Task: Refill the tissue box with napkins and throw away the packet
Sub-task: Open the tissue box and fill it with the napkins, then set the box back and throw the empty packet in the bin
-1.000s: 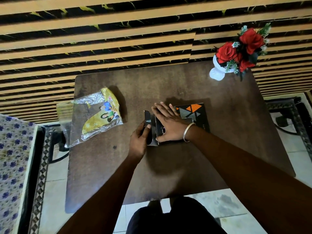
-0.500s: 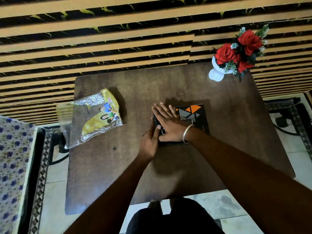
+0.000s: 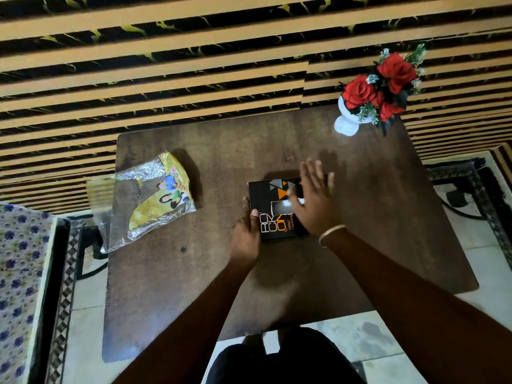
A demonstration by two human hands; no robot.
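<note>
Steadying the flat black cardboard tissue box with orange lettering and triangles (image 3: 277,209) with the left hand (image 3: 245,234), thumb lying on the box's left edge and fingers wrapped round that side, gripping it lightly. Hovering the right hand (image 3: 314,200) over the right half of the box, palm down, fingers spread and holding nothing; blurred there, so hard to say whether touching the top or just above it. Showing a pale strip in the slot in the top of the box, probably a napkin, which suggests the filling itself being done. Finishing this step well: pressing the top flat with an even palm rather than fingertips, keeping the left hand bracing the side so the box is not sliding on the dark brown wooden table (image 3: 360,217), and checking the end flap is seated before letting go. Lying well to the left of the box, apart from both hands, the crumpled clear-and-yellow plastic packet with printed figures (image 3: 149,200), looking empty and partly hanging over the table's left edge, waiting to be thrown away. Standing far right of the box, at the table's back corner, a white vase of red roses (image 3: 346,123), well clear of the work.
</note>
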